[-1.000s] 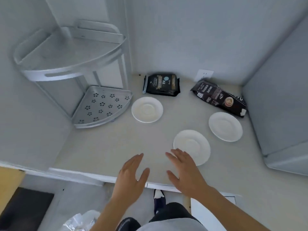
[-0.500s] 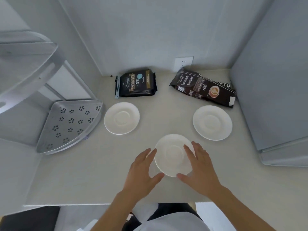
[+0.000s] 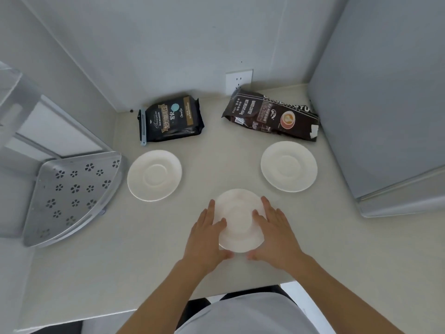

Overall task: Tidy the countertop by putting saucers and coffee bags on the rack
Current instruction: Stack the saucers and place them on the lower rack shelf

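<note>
On countertop (image 3: 149, 256): left hand (image 3: 204, 237), right hand (image 3: 277, 237) grip near saucer (image 3: 238, 220), apparently unlifted.

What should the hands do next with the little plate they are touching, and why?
Probably lift the near saucer and carry it left to the rack's lower shelf. The left hand and right hand already cup its two sides, and that shelf is bare, while nothing has been put away yet.
</note>
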